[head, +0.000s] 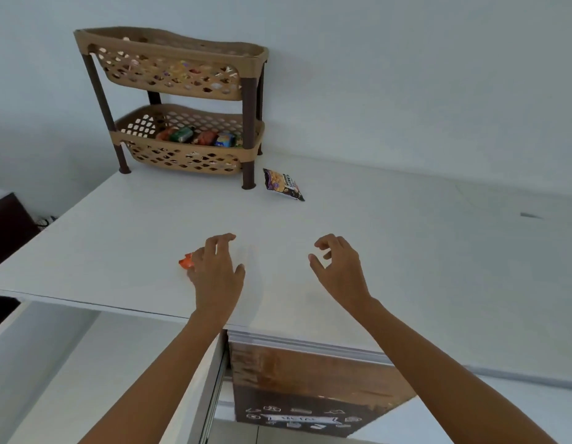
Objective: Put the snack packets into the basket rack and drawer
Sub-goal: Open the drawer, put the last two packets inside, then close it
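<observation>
Under the left hand [216, 267]: fingers curl loosely over the orange packet [186, 261]; contact cannot be told.
Right hand [337, 261]: loosely open, empty, beside it.
Beyond both: peanut packet [283, 184] by the basket rack [182, 100].
Advice: pinch the packet's edge firmly before lifting.

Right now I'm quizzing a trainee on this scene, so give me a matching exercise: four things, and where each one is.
Things:
1. purple packet
2. orange packet
3. green packet
4. right hand

Places:
A. lower basket of the rack
B. partly under the left hand
C. over bare tabletop, holding nothing
D. on the table beside the rack's front right leg

Pairs: 1-D, 2-B, 3-A, 4-C
</observation>
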